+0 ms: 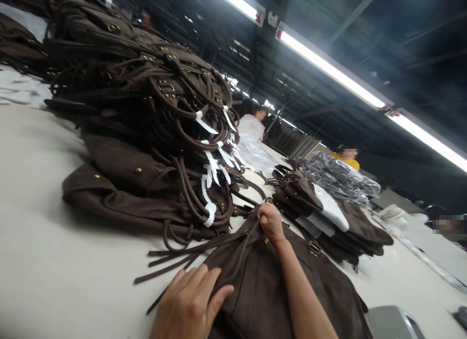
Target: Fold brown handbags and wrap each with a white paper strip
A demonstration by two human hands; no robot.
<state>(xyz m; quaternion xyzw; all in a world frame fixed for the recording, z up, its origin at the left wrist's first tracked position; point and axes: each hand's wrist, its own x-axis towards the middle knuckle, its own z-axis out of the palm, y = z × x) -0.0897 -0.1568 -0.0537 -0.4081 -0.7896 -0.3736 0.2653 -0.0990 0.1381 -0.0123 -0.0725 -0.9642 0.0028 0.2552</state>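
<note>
A dark brown bag (251, 276) with gold-coloured fittings lies on the table in front of me. Its top edge is bunched in my right hand (270, 221), which is closed in a fist around the gathered material. My left hand (189, 300) rests against the bag's left side, fingers stretched and thumb apart on the fabric. Thin brown straps (182, 255) trail leftward from the bag's top across the table. Whatever lies inside my right fist is hidden.
A tall pile of brown bags (146, 100) with white toothed ties (209, 193) on their handles rises at left. More folded bags (346, 232) and clear plastic (335, 178) lie at right on the pale table (44, 193). A grey object (392, 322) stands lower right. Other people are farther back.
</note>
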